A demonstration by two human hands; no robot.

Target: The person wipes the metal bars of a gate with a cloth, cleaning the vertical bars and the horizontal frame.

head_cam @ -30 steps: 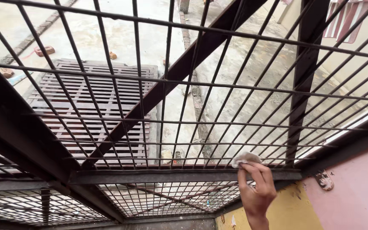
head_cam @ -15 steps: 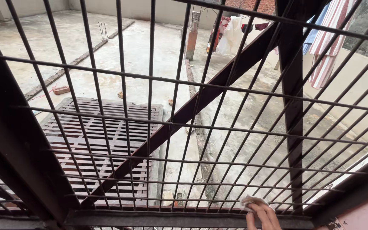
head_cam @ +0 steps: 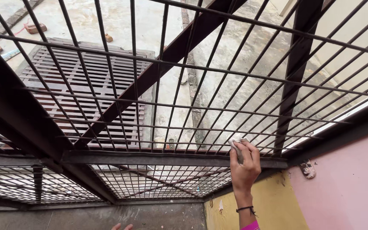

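Right hand (head_cam: pixel 244 168) is clamped on a small whitish rag (head_cam: pixel 236 143), low and right of center, pressing it against the dark metal grille (head_cam: pixel 167 158). Left hand (head_cam: pixel 122 226) only shows fingertips at the bottom edge, so can't tell its grip.

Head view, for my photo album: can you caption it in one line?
Right hand presses a small pale cloth against the dark metal window grille, beside pink and yellow walls.

Metal grille (head_cam: pixel 158 106), dark, matt, rusty-looking bars. Rag (head_cam: pixel 236 142) at 5 o'clock: crumpled pale cloth. Wall (head_cam: pixel 346 183) at 4 o'clock: matt pink paint, chipped. Concrete floor (head_cam: pixel 239 64) beyond, rough.
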